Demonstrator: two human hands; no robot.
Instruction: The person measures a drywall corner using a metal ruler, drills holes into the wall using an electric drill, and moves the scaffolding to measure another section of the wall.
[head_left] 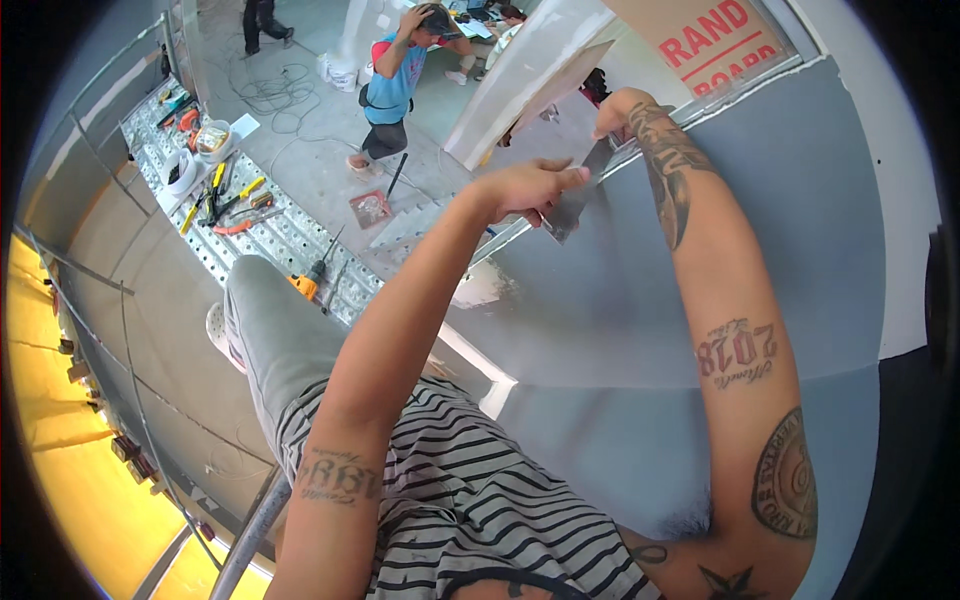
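Head view: your left hand (528,190) is closed around a flat metal blade (572,212), fingers bent over it, at the edge of the grey wall (600,320). Your right hand (628,110) is curled just beyond the blade's far end; cannot tell what it grips. Pale patch (482,287) on the wall, below your left hand. To your left, a perforated metal plank (278,245) bears a yellow drill (304,286) and hand tools.
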